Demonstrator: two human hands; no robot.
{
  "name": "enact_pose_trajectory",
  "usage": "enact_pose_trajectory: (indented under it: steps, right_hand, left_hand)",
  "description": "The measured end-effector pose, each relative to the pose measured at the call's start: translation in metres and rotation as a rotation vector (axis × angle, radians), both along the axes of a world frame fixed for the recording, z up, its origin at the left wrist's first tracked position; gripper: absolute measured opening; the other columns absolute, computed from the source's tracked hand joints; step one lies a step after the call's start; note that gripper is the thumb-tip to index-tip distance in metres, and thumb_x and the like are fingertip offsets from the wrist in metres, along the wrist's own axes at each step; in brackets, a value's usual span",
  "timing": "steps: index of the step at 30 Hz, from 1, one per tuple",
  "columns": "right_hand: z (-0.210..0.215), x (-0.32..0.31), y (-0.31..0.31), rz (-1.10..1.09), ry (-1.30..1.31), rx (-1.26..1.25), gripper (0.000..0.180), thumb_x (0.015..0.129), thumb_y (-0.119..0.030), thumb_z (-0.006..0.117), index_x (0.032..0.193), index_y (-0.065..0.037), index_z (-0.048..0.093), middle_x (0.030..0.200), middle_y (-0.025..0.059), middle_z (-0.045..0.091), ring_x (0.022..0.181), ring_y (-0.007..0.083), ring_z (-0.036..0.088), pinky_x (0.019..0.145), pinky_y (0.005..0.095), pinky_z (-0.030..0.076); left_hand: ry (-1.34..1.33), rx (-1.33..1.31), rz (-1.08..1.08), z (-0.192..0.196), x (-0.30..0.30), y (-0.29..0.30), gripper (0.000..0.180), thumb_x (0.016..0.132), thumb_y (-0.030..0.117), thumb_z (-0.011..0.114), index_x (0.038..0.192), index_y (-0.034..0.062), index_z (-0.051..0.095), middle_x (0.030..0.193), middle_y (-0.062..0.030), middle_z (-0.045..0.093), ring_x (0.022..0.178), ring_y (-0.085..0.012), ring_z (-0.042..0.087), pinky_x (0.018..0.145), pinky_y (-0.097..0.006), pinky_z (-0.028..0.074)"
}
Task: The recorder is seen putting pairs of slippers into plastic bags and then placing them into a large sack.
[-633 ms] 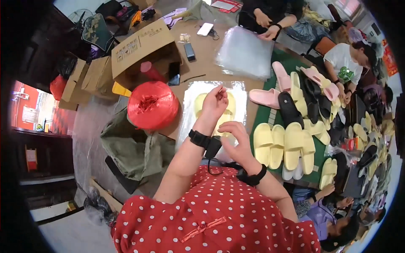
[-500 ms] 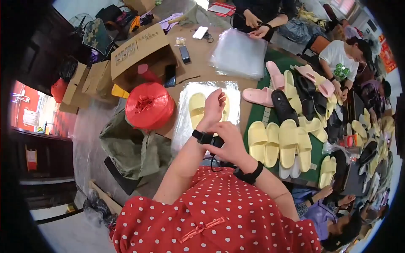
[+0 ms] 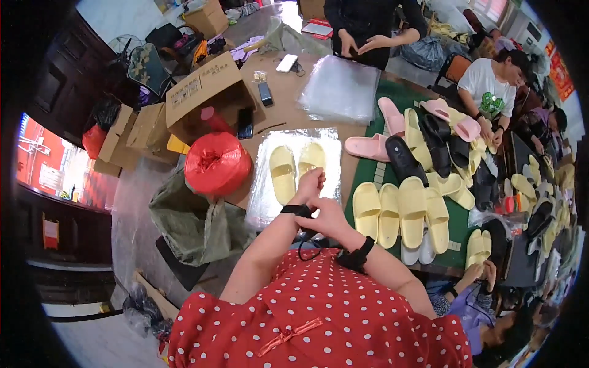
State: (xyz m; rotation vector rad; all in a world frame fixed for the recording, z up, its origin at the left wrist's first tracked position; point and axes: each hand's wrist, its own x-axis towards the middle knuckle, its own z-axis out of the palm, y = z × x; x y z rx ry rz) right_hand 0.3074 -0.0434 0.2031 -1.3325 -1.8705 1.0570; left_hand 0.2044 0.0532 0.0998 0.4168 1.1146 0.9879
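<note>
My left hand point(image 3: 311, 183) is held over the work table, its fingers curled in and nothing seen in them. A black wrist strap point(image 3: 296, 210) goes round my left wrist. My right hand point(image 3: 331, 218) pinches at that strap, its fingertips partly hidden behind the wrist. Another black strap point(image 3: 356, 254) sits on my right wrist, and a thin black cord point(image 3: 302, 250) hangs below the hands. Just beyond my left hand, a pair of pale yellow slide slippers point(image 3: 283, 175) lies side by side on a shiny stack of clear plastic bags point(image 3: 261, 205).
Yellow, pink and black slippers point(image 3: 412, 205) crowd the green mat at right. A red twine roll point(image 3: 218, 164) and an open cardboard box point(image 3: 202, 92) stand at left. Clear plastic sheets point(image 3: 340, 89) lie farther back. Co-workers sit at right; a person in black point(image 3: 371, 30) stands opposite.
Both my hands have come slightly nearer to me, and the right fingers have closed further on the strap. More of the slipper pair shows. The person opposite has moved their hands apart.
</note>
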Motion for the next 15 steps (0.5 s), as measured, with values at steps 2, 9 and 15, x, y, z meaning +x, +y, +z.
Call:
enact_pose_trajectory:
  steps: [2, 9, 15]
  right_hand:
    - [-0.008, 0.003, 0.007, -0.058, 0.030, -0.085, 0.042, 0.064, -0.045, 0.074, 0.073, -0.005, 0.067, 0.071, 0.0118, 0.065, 0.068, 0.0283, 0.064, 0.064, 0.0381, 0.049]
    - [-0.041, 0.020, 0.032, -0.090, 0.253, -0.260, 0.038, 0.071, -0.035, 0.078, 0.078, 0.000, 0.066, 0.067, 0.0041, 0.061, 0.063, 0.0113, 0.056, 0.059, 0.0279, 0.045]
    - [-0.022, -0.001, 0.032, 0.032, 0.500, -0.570, 0.025, 0.078, -0.027, 0.076, 0.080, -0.003, 0.068, 0.071, -0.0018, 0.061, 0.065, 0.0070, 0.052, 0.060, 0.0239, 0.042]
  left_hand:
    - [0.100, -0.038, -0.055, 0.005, 0.000, -0.008, 0.015, 0.091, 0.020, 0.059, 0.093, 0.0060, 0.058, 0.080, -0.0008, 0.057, 0.070, -0.0086, 0.051, 0.064, -0.022, 0.044]
    - [-0.056, 0.256, -0.311, 0.050, -0.028, -0.065, 0.049, 0.088, 0.011, 0.057, 0.135, 0.0037, 0.045, 0.119, -0.0097, 0.057, 0.108, -0.0194, 0.057, 0.093, -0.030, 0.046]
    - [0.118, 0.281, -0.199, 0.083, -0.048, -0.096, 0.055, 0.089, 0.007, 0.053, 0.141, -0.0002, 0.036, 0.130, -0.0120, 0.050, 0.118, -0.0191, 0.049, 0.100, -0.030, 0.039]
